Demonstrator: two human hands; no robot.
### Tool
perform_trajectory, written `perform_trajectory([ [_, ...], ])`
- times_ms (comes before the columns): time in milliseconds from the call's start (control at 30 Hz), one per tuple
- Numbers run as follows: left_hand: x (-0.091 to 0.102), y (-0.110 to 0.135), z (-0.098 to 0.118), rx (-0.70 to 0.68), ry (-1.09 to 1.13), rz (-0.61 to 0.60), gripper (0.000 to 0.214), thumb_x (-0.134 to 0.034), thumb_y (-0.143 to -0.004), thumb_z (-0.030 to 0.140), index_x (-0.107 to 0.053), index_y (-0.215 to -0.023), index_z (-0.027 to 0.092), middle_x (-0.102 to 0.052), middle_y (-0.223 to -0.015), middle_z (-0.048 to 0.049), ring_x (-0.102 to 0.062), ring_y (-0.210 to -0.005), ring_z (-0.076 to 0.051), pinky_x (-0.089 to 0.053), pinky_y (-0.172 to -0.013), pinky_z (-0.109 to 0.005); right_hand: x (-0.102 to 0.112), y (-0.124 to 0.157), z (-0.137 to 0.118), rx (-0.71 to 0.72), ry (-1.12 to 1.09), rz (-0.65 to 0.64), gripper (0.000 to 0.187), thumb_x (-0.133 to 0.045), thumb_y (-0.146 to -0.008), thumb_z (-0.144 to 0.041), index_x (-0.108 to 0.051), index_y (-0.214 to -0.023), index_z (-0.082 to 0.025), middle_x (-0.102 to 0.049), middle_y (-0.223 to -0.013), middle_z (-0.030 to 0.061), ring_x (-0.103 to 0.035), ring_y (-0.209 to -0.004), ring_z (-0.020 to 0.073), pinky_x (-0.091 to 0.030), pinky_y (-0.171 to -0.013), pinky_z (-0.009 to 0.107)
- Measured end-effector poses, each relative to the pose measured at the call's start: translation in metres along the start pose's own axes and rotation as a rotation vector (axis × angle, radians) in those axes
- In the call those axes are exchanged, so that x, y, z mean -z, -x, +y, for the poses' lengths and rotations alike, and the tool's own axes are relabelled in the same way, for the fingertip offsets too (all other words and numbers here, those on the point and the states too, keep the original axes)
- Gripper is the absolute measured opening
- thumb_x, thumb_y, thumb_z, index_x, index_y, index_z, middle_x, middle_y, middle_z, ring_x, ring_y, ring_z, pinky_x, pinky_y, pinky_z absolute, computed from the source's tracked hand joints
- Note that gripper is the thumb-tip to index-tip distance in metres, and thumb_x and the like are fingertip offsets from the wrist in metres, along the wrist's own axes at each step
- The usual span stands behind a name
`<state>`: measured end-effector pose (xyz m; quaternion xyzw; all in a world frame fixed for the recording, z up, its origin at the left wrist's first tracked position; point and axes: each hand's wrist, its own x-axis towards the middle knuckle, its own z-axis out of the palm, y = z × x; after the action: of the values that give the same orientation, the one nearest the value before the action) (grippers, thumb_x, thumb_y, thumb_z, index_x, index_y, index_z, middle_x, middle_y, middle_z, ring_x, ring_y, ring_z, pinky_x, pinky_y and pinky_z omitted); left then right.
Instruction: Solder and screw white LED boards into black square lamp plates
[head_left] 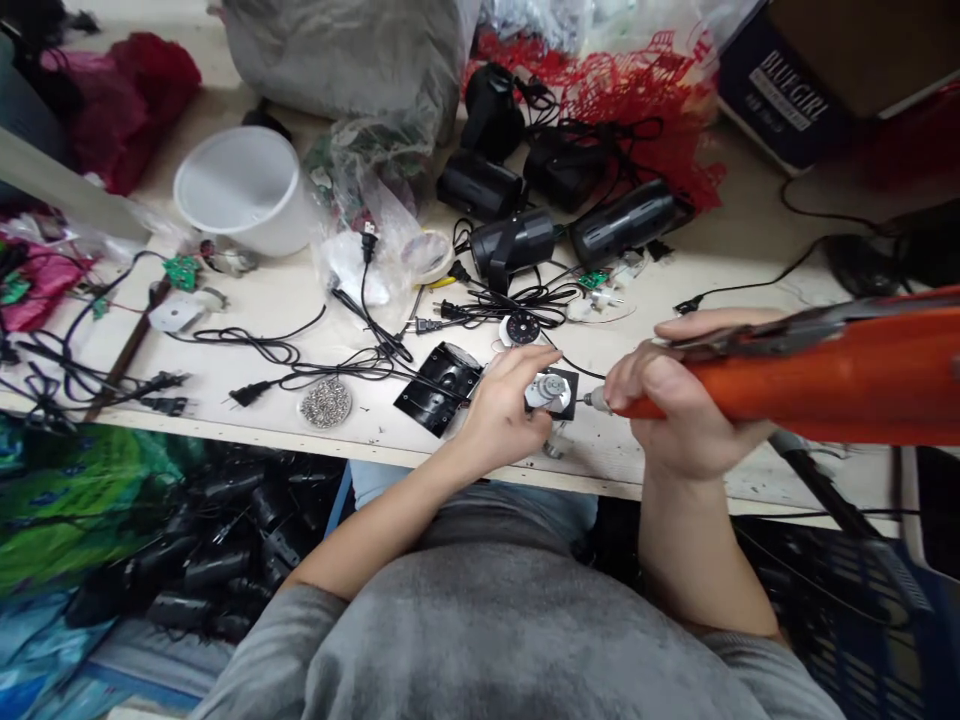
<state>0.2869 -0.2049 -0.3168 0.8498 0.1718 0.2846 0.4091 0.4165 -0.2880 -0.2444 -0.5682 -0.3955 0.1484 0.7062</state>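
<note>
My right hand [682, 405] is wrapped round an orange power screwdriver [825, 370], whose tip points left. That tip reaches the right side of a small motor on a dark square plate [551, 390]; whether it touches a screw I cannot make out. Thumb and fingers of my left hand [510, 405] close round the motor and plate. Just left of that hand lies an open black housing half [442, 388]. Behind the fingers sits a round black disc with holes [523, 329]. A dish of small screws [325, 402] stands farther left.
Several black cylindrical lamp housings [517, 245] lie at the back middle, among tangled cords with plugs [427, 325]. A white tub [244, 190] stands back left, a dark carton [795, 95] back right. Below the table's left edge are more black housings [225, 550].
</note>
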Motion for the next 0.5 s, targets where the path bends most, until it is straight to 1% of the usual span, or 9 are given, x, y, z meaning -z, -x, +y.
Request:
perform_trajectory([
  [100, -0.003, -0.003, 0.004, -0.011, -0.035, 0.006, 0.051, -0.064, -0.079, 0.013, -0.059, -0.129, 0.015, -0.068, -0.125, -0.0122, -0.061, -0.120, -0.027, -0.050, -0.108, -0.048, 0.007, 0.010, 0.008, -0.002, -0.078, 0.041, 0.023, -0.080, -0.081, -0.031, -0.064, -0.095, -0.024, -0.056, -0.056, -0.0084, -0.053, -0.039, 0.0122, -0.046, -0.039, 0.027],
  [200, -0.012, 0.000, 0.008, 0.020, -0.107, 0.015, 0.041, -0.067, -0.085, 0.020, -0.060, -0.125, 0.014, -0.068, -0.122, -0.0142, -0.062, -0.118, -0.028, -0.050, -0.106, -0.048, 0.010, 0.015, 0.013, -0.022, -0.078, 0.057, 0.023, -0.079, -0.082, -0.032, -0.063, -0.096, -0.024, -0.057, -0.057, -0.0086, -0.055, -0.040, 0.0123, -0.046, -0.039, 0.026],
  [267, -0.012, 0.006, 0.010, 0.006, -0.151, 0.024, 0.039, -0.066, -0.089, 0.022, -0.058, -0.127, 0.016, -0.067, -0.124, -0.0142, -0.061, -0.120, -0.027, -0.050, -0.106, -0.046, 0.012, 0.016, 0.013, -0.017, -0.058, 0.082, 0.023, -0.080, -0.081, -0.032, -0.064, -0.095, -0.023, -0.058, -0.057, -0.0081, -0.055, -0.040, 0.0126, -0.045, -0.038, 0.026],
  [333, -0.005, 0.013, 0.010, -0.022, -0.217, 0.043, 0.037, -0.062, -0.093, 0.022, -0.057, -0.129, 0.017, -0.066, -0.126, -0.0141, -0.060, -0.122, -0.026, -0.049, -0.107, -0.045, 0.016, 0.015, 0.011, -0.005, -0.039, 0.124, 0.022, -0.082, -0.079, -0.031, -0.066, -0.093, -0.023, -0.059, -0.056, -0.0073, -0.055, -0.039, 0.0131, -0.046, -0.038, 0.027],
  [367, 0.002, 0.016, 0.009, -0.023, -0.273, 0.058, 0.037, -0.062, -0.094, 0.024, -0.057, -0.130, 0.017, -0.065, -0.129, -0.0146, -0.058, -0.125, -0.027, -0.048, -0.109, -0.046, 0.017, 0.014, 0.011, 0.002, -0.037, 0.149, 0.022, -0.082, -0.078, -0.030, -0.068, -0.092, -0.023, -0.059, -0.056, -0.0070, -0.054, -0.039, 0.0135, -0.046, -0.038, 0.028],
  [433, 0.019, 0.022, 0.005, 0.036, -0.436, 0.087, 0.042, -0.066, -0.092, 0.028, -0.057, -0.132, 0.018, -0.059, -0.138, -0.0164, -0.050, -0.135, -0.034, -0.041, -0.113, -0.054, 0.019, 0.012, 0.011, 0.014, -0.055, 0.199, 0.019, -0.083, -0.076, -0.028, -0.070, -0.089, -0.023, -0.059, -0.055, -0.0066, -0.054, -0.038, 0.0141, -0.045, -0.037, 0.029],
  [500, 0.036, 0.028, -0.002, 0.135, -0.592, 0.090, 0.049, -0.074, -0.087, 0.034, -0.059, -0.132, 0.021, -0.055, -0.144, -0.0174, -0.042, -0.140, -0.041, -0.036, -0.114, -0.063, 0.020, 0.011, 0.010, 0.002, -0.081, 0.248, 0.017, -0.082, -0.075, -0.027, -0.072, -0.088, -0.024, -0.057, -0.055, -0.0062, -0.053, -0.038, 0.0143, -0.044, -0.037, 0.031],
])
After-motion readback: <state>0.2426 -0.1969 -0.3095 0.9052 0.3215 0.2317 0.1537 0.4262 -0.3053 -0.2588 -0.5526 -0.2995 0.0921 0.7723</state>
